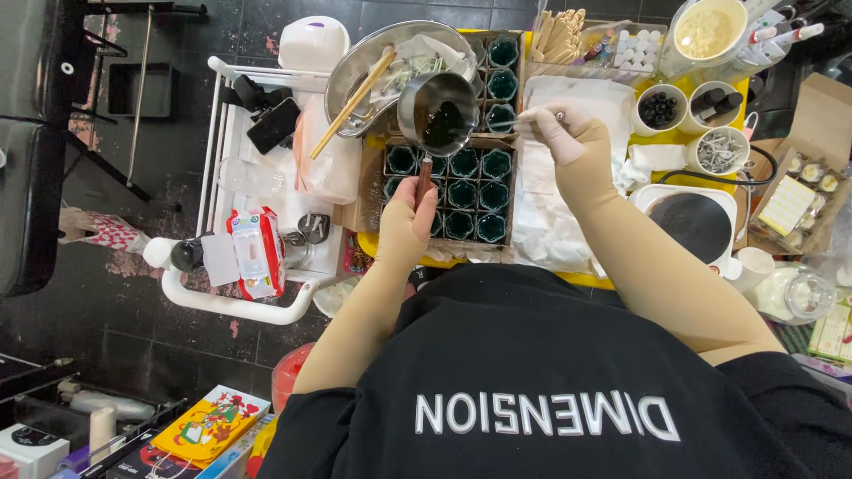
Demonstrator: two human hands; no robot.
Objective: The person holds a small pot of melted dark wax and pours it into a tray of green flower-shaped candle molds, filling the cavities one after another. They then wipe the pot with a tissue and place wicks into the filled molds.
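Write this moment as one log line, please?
left hand: holds small metal pot by handle, tilted over box of teal-filled cups | right hand: holds thin stick by pot's rim | nearby: hot plate

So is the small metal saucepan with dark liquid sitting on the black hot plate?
No, the left hand holds the small metal saucepan above the green-filled glass jars.

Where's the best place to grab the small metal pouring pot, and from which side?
Grip the small metal pot by its long straight handle, coming from the near side. The handle points back toward the body, where the left hand holds it, clear of the dark liquid in the bowl.
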